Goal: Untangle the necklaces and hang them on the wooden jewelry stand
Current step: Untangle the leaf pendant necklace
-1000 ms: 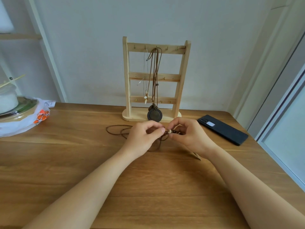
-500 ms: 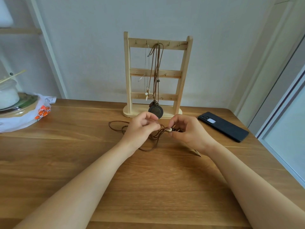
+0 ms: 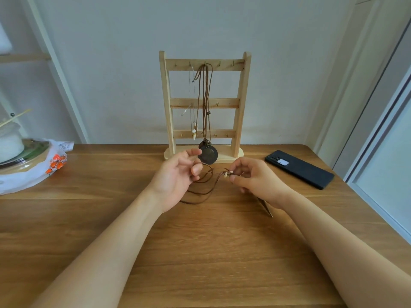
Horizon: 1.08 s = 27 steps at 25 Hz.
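Desk-top rescue: we are teasing apart the tangled brown cord necklace [image 3: 201, 192] just above the wooden table [image 3: 200, 252]. Our right hand [image 3: 255, 180] is pinching the cord at its small pale beads, anchoring the knot. Our left hand [image 3: 176, 176] is half curled, loops trailing beneath it; whether it is gripping them, we cannot tell. Just beyond our fingers, on the pale wooden ladder-style jewelry stand [image 3: 241, 96], a round dark pendant necklace [image 3: 208, 154] and a thin strand with pale tooth-shaped charms [image 3: 195, 132] are hanging, keeping them clear.
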Motion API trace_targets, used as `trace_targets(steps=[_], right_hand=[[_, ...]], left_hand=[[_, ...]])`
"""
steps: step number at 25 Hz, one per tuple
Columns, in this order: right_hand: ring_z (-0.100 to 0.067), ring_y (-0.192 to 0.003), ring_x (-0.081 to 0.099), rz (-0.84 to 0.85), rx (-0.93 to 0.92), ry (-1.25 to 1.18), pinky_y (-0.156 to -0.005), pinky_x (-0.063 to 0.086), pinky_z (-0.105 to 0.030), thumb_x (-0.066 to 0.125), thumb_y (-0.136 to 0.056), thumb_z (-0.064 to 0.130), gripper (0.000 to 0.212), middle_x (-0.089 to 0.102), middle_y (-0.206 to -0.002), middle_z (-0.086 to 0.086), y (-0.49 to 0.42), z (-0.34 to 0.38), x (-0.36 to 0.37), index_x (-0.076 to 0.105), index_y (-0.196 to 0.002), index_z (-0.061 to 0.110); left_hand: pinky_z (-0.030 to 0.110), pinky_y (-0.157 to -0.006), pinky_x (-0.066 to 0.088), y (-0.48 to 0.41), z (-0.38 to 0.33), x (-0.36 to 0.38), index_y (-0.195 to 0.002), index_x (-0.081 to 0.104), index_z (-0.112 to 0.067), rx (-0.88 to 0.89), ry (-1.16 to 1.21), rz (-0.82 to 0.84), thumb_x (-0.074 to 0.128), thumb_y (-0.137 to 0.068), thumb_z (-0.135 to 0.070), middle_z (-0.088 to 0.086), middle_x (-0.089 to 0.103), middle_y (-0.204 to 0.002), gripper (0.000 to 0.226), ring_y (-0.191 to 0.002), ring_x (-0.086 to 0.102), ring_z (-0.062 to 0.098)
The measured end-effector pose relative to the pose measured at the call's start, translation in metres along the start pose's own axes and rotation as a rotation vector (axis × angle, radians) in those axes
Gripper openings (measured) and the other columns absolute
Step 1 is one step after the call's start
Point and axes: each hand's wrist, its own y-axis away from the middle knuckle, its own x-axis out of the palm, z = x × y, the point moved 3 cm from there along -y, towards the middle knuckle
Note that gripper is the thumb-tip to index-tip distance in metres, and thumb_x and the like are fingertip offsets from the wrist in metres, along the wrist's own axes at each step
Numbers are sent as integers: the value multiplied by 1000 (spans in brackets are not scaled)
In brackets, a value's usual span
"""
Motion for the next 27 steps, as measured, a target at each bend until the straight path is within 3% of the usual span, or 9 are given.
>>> trace_targets(steps=[2, 5, 8, 10, 15, 18, 22, 25, 27], right_hand=[[-15, -60, 59, -85, 67, 71, -66, 55, -29, 69, -92, 9, 10, 70, -86, -1, -3, -6, -12, 65, -101, 14], [-14, -63, 58, -267, 189, 119, -63, 52, -28, 68, -93, 11, 8, 70, -92, -6, -3, -19, -41, 66, -99, 15], [-14, -63, 58, -266, 205, 139, -66, 53, -29, 69, -93, 11, 9, 71, -93, -7, -2, -22, -45, 67, -101, 14], [-15, -63, 59, -247, 178, 177, -66, 54, -30, 69, -93, 10, 11, 72, -92, -7, -2, -20, -38, 68, -103, 14], [-14, -78, 64, -230, 157, 198, -79, 56, -32, 70, -93, 12, 20, 72, -93, -2, -1, -23, -39, 69, -110, 23], [-11, -94, 66, -206, 114, 245, -91, 55, -34, 75, -87, 10, 21, 71, -97, 3, -2, -22, -37, 71, -103, 24], [-14, -86, 65, -192, 91, 259, -88, 57, -41, 74, -88, 15, 10, 71, -91, 2, -3, -21, -36, 73, -97, 21], [-8, -86, 66, -160, 32, 221, -85, 55, -31, 73, -89, 13, 12, 73, -91, 5, -1, -15, -31, 75, -98, 22], [-6, -89, 66, -130, 3, 186, -84, 51, -23, 73, -89, 12, 14, 74, -93, 7, 1, -9, -27, 76, -99, 22]], left_hand=[[28, -72, 33, -2, -10, -21, -101, 56, -16, 62, 122, -222, 45, -83, -10, -4, 37, -66, 21, -62, 36, 12], [21, -59, 31, 1, -22, -62, -91, 56, -20, 127, 271, -702, 51, -81, -9, -5, 47, -66, 15, -55, 33, 9], [18, -51, 33, 11, -25, -76, -80, 58, -17, 144, 197, -1017, 56, -76, -8, -2, 61, -72, 10, -52, 37, 8], [18, -52, 38, 10, -25, -74, -83, 62, -16, 142, 68, -1046, 58, -76, -5, -3, 57, -74, 14, -56, 43, 7], [23, -66, 50, 9, -24, -74, -114, 61, -19, 198, -111, -994, 62, -77, 9, 0, 59, -96, 46, -75, 58, 14], [25, -66, 51, 11, -23, -76, -111, 61, -18, 250, -168, -1039, 69, -81, 2, 3, 62, -100, 37, -80, 59, 17], [25, -75, 49, 13, -25, -79, -113, 63, -20, 268, -117, -1124, 67, -84, -3, 4, 63, -117, 34, -94, 61, 14], [26, -77, 46, 15, -28, -66, -113, 64, -18, 278, -259, -1104, 57, -83, -2, -4, 62, -111, 35, -92, 57, 5], [26, -81, 46, 14, -29, -50, -103, 66, -19, 336, -428, -949, 58, -86, -5, -7, 64, -103, 24, -93, 58, 5]])
